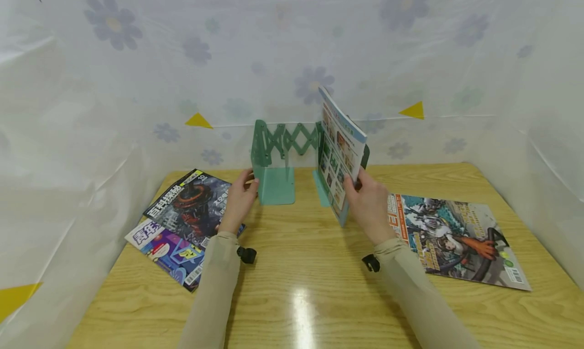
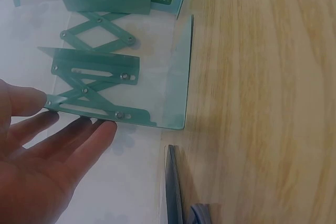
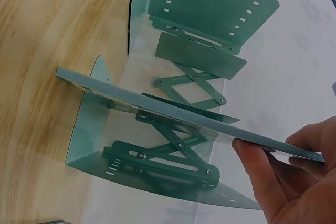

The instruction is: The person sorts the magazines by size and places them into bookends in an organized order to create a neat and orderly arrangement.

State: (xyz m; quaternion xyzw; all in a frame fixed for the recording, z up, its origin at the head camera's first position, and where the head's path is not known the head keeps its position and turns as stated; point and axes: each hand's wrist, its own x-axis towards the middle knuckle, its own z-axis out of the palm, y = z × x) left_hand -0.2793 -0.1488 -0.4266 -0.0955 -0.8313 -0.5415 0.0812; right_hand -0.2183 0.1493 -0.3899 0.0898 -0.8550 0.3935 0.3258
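Note:
A green expandable metal bookend (image 1: pixel 278 186) stands at the back of the table, its crossed lattice linking two end plates. My left hand (image 1: pixel 240 197) pinches the edge of its left end plate (image 2: pixel 168 114), thumb at the inner side and fingers against the outer face. My right hand (image 1: pixel 371 204) grips a thin magazine (image 1: pixel 337 159) by its edge, thumb on the near cover. The magazine is upright and slanted, its lower part between a divider and the right end plate (image 3: pixel 157 179) in the right wrist view, which it partly hides in the head view.
Left on the wooden table (image 1: pixel 292 268), a dark-covered magazine (image 1: pixel 182 202) overlaps a purple magazine (image 1: pixel 171 252). Another magazine (image 1: pixel 456 242) lies flat at the right, beside my right forearm. A white flower-patterned sheet (image 1: pixel 255 49) hangs behind the table.

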